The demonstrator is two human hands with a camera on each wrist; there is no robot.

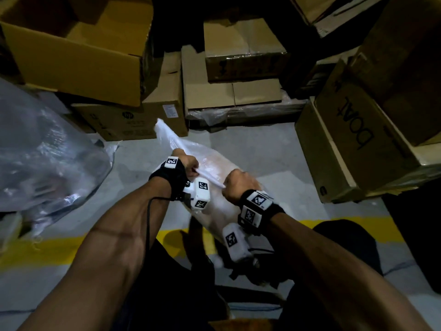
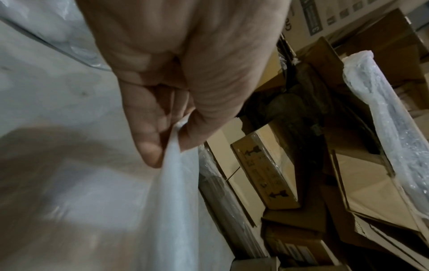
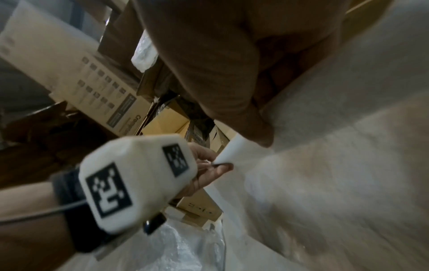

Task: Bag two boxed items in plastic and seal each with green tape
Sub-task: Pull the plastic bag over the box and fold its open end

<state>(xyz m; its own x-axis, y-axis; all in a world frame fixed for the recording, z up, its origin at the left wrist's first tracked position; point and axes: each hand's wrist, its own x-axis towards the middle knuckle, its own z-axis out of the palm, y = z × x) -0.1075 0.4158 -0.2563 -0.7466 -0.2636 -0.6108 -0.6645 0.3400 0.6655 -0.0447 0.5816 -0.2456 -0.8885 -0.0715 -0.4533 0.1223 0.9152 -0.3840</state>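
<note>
A clear plastic bag [image 1: 210, 163] holds a pale boxed item [image 1: 219, 206] in front of my knees. Both hands grip the bag's gathered mouth, which stretches taut between them. My left hand [image 1: 188, 167] pinches the twisted plastic [image 2: 171, 165] between thumb and fingers. My right hand [image 1: 235, 185] is fisted on the other end of that strip [image 3: 234, 152]. The bag's loose tail [image 1: 164, 130] sticks up past the left hand. No green tape shows in any view.
Cardboard cartons [image 1: 238, 56] are stacked across the back, with a large one [image 1: 353, 144] at the right. A crumpled heap of clear plastic [image 1: 43, 158] lies on the floor at left. A yellow floor line [image 1: 47, 249] runs under my arms.
</note>
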